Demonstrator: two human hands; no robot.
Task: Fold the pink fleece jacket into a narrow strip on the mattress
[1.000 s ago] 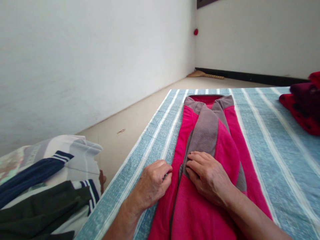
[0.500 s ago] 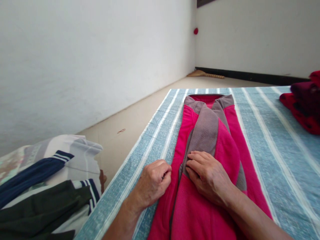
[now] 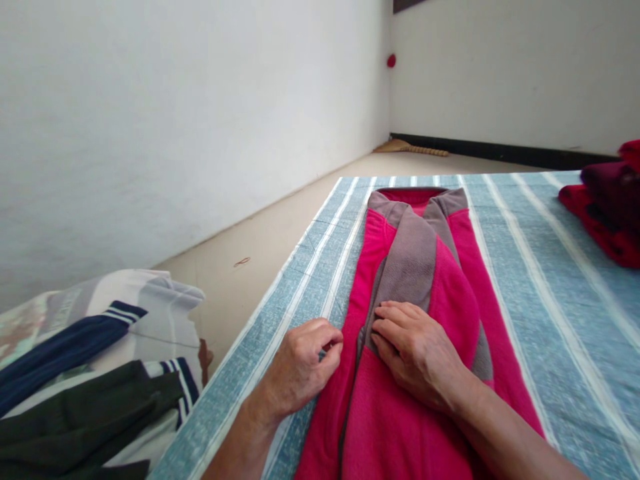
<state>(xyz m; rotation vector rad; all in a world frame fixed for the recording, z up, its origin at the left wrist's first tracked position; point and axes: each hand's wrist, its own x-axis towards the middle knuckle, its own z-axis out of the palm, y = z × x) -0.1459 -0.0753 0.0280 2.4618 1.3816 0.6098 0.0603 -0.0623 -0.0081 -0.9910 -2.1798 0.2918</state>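
A pink and grey fleece jacket (image 3: 450,287) lies lengthwise on the blue striped cloth (image 3: 540,300), its sides and a sleeve folded inward and its collar at the far end. My left hand (image 3: 307,360) is curled at the jacket's left edge, thumb and forefinger bent toward each other; what lies between their tips is too small to make out. Resting flat on the grey and pink sleeve, my right hand (image 3: 417,350) has its fingers extended and slightly spread, palm down.
Folded red and maroon clothes (image 3: 610,207) are stacked at the right edge. Dark and pale garments (image 3: 90,393) lie in a heap at the lower left. A broom (image 3: 410,148) rests on the floor by the far corner, and walls rise behind.
My left hand has loosened slightly, with a small gap now showing between thumb and forefinger. My right hand and the jacket have hardly moved.
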